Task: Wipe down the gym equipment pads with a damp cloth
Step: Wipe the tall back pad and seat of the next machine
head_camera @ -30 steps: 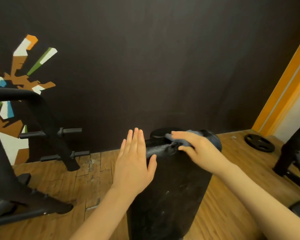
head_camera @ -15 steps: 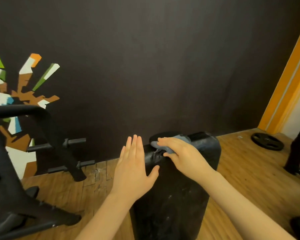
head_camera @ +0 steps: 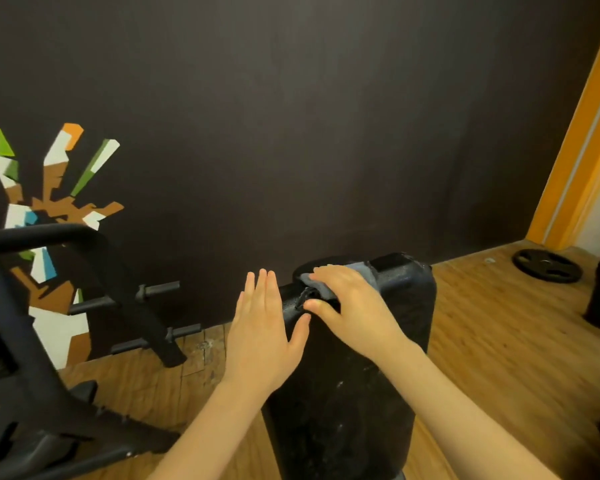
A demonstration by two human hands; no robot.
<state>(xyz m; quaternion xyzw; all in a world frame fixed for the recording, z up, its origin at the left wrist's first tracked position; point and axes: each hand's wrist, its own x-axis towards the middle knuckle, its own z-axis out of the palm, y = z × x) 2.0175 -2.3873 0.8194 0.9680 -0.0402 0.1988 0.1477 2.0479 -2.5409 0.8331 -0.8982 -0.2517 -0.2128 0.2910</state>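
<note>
The right hand curls its fingers over a grey cloth, pressing it onto the top of the black pad. The left hand, fingers straight and together, lies flat against the pad's left side, beside a black rack.

Cloth atop pad; rack left, weight plate right.

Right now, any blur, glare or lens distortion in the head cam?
Head view: wide-angle bending shows on the orange door frame; lighting dim, black pad keeps little detail; soft blur on the right hand and cloth; no glare.
</note>
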